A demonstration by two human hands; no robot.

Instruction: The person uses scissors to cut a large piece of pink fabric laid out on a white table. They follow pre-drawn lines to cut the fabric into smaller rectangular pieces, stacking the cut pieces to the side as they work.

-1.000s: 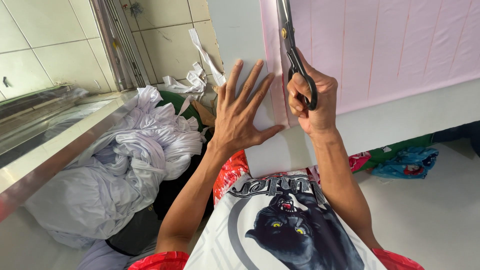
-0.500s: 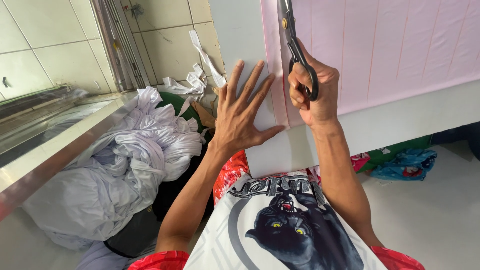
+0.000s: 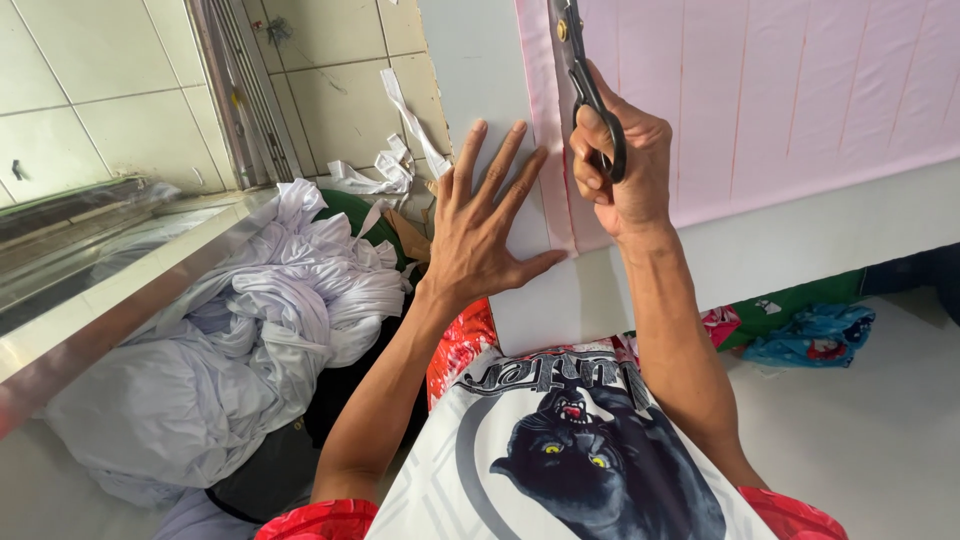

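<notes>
1. Pink fabric [image 3: 760,100] lies flat on the white table [image 3: 800,240]; the cut runs along its left edge.
2. Left hand [image 3: 485,225]: fingers spread, palm flat beside the cut strip. Press firmly so the cloth can't creep.
3. Right hand [image 3: 625,165]: fingers curled through the scissors [image 3: 585,75] handles. Follow the marked line; take long, even strokes.

white cloth heap [image 3: 250,340] | tiled wall [image 3: 100,70] | blue bag [image 3: 810,335]

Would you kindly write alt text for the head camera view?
The right hand works black-handled scissors along the edge of pink fabric on a white table, while the left hand presses flat beside the cut. White cloth is heaped at left.
</notes>
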